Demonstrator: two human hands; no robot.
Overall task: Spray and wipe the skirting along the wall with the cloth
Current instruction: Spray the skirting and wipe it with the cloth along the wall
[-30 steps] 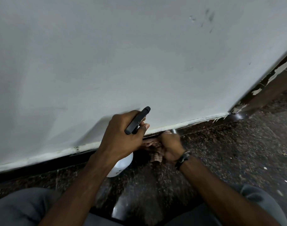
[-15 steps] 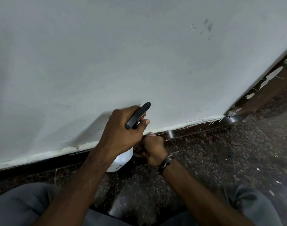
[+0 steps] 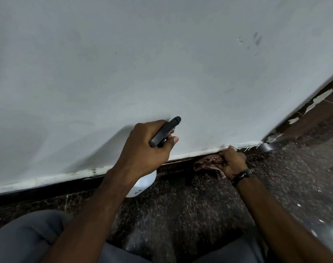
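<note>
My left hand [image 3: 144,150] grips the black trigger head of a spray bottle [image 3: 164,132]; the bottle's white body [image 3: 143,184] shows below my wrist, close to the dark skirting [image 3: 71,185] at the foot of the white wall [image 3: 162,63]. My right hand [image 3: 233,160], with a dark band on the wrist, holds a reddish patterned cloth [image 3: 207,162] bunched against the skirting, near the wall's corner. Part of the cloth is hidden under the hand.
The floor [image 3: 190,205] is dark speckled stone. At right the wall turns a corner [image 3: 266,141], where the skirting has peeling white paint [image 3: 313,103]. My grey-trousered knees [image 3: 25,236] fill the bottom of the view.
My right hand with the cloth has slid right along the skirting toward the corner, after moving left half a second before. My left hand with the bottle has hardly moved.
</note>
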